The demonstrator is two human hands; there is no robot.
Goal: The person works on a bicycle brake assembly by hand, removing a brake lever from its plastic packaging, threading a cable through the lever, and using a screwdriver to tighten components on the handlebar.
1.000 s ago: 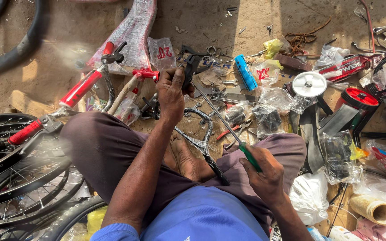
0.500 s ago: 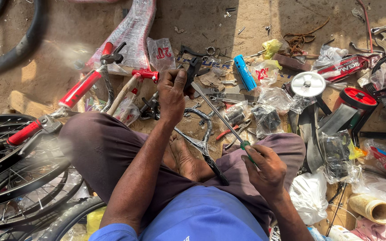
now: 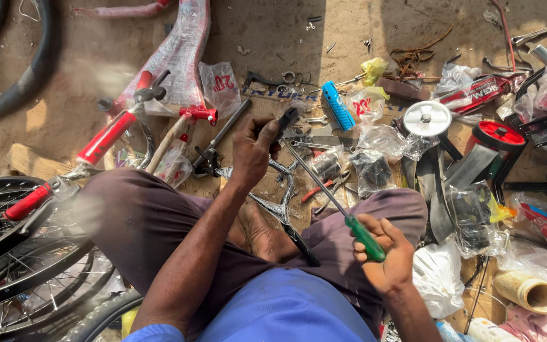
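Screwdriver (image 3: 330, 193) with a green handle sits in the right hand (image 3: 384, 253), which is closed tight around that handle near the person's right knee; the long shaft runs up and to the left. Its tip meets a small black part (image 3: 284, 121) that the left hand (image 3: 252, 150) pinches between thumb and fingers, farther away, above the crossed legs (what kind of part it is I cannot tell). Just right of this part lies a blue ribbed grip (image 3: 337, 106). On the far right stand a white disc (image 3: 427, 118) and a red wheel (image 3: 498, 135). Spoked wheels (image 3: 7, 253) fill the near left corner.
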